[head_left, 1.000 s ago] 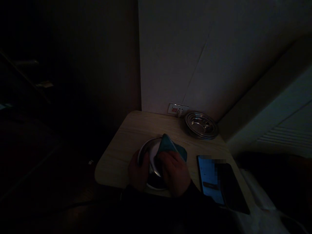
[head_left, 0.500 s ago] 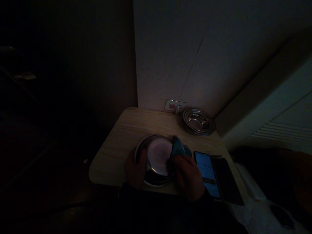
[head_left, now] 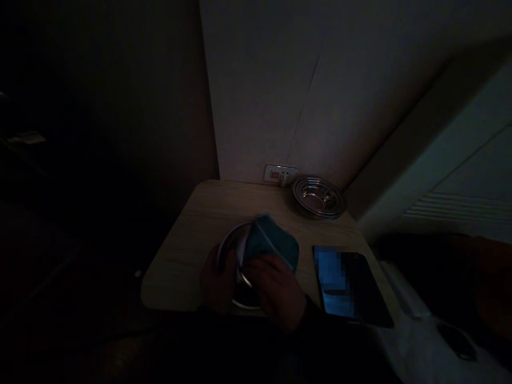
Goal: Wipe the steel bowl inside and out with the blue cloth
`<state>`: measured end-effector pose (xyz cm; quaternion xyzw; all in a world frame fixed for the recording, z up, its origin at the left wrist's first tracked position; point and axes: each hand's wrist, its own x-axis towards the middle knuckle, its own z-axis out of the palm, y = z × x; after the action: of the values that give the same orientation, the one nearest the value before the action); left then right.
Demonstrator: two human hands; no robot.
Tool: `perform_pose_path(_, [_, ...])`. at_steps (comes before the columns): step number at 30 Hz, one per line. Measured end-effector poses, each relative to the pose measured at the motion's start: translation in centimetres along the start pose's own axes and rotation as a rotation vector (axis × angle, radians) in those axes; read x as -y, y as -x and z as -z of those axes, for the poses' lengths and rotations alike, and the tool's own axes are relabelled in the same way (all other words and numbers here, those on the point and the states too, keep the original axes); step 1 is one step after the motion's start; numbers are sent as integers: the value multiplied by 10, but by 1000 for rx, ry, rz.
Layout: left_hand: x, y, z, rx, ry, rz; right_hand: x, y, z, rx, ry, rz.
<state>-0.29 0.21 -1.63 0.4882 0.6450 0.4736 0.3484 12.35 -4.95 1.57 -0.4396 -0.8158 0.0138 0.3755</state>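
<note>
A shiny metal bowl or deep plate (head_left: 230,237) rests near the front of a small wooden table (head_left: 184,240). At its left side my left hand (head_left: 218,280) grips the rim, thumb on the near face. My right hand (head_left: 276,288) presses a teal cloth (head_left: 274,242) onto the dish, fingers closed over the cloth's lower edge. Most of the dish lies hidden beneath cloth and fingers. The scene is dark, so fine detail is lost.
A stack of metal plates (head_left: 318,198) stands at the table's back right, by a wall socket (head_left: 280,174) with a plug. A lit phone (head_left: 336,282) and a dark flat object (head_left: 370,293) lie at the right. Beyond the table's right edge is pale fabric (head_left: 416,341).
My right hand and the cloth have moved left across the dish, and the cloth now spreads over much of it. My left hand keeps its grip. The view has shifted slightly.
</note>
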Motion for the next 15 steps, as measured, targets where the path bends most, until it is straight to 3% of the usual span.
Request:
perform_pose_path(3, [0, -2, 2, -12, -33, 20, -12, -28, -13, 43, -29, 44])
perform_pose_path(6, [0, -3, 4, -32, -53, 17, -42, -45, -17, 16, -43, -66])
perform_pose_path(11, [4, -3, 0, -33, -33, -8, -85, -21, -4, -182, -36, -333])
perform_pose_path(15, [10, 3, -1, -32, 8, -51, -77, 1, 6, -271, -71, -411])
